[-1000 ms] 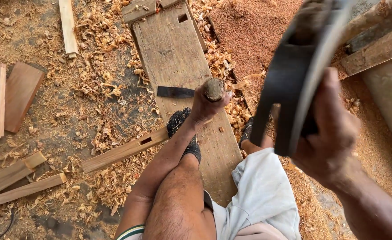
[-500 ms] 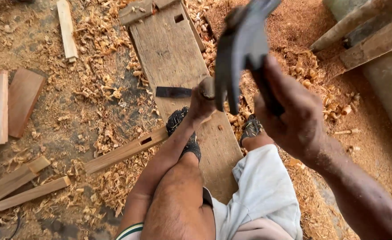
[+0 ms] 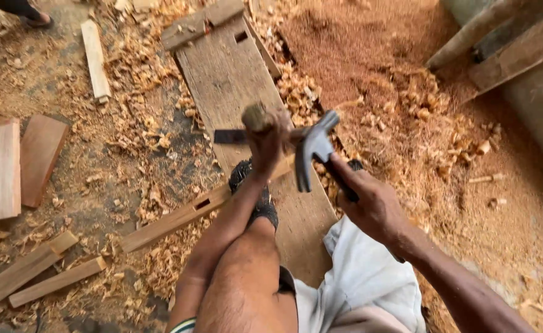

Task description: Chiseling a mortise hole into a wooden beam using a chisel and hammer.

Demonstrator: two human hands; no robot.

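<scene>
My left hand (image 3: pixel 268 143) grips a chisel by its round wooden handle (image 3: pixel 256 116), held upright over a grey plank (image 3: pixel 231 80) on the ground. A dark flat blade (image 3: pixel 229 136) lies across the plank just left of that hand. My right hand (image 3: pixel 373 200) holds a claw hammer (image 3: pixel 313 148) by its handle, the steel head low and close beside the chisel handle. My bare knee and a foot in a dark sandal (image 3: pixel 247 179) rest on the plank, pinning a thin slotted wooden bar (image 3: pixel 179 216).
Wood shavings and sawdust (image 3: pixel 370 55) cover the ground. Short boards (image 3: pixel 19 160) lie at the left, thin battens (image 3: pixel 34 277) at lower left, a pale strip (image 3: pixel 96 58) at top left. Heavy timbers (image 3: pixel 512 49) stand at upper right. Another person's foot shows at the top left corner.
The hammer has swung down from high near the camera to just beside the chisel handle. My left hand has stayed on the chisel.
</scene>
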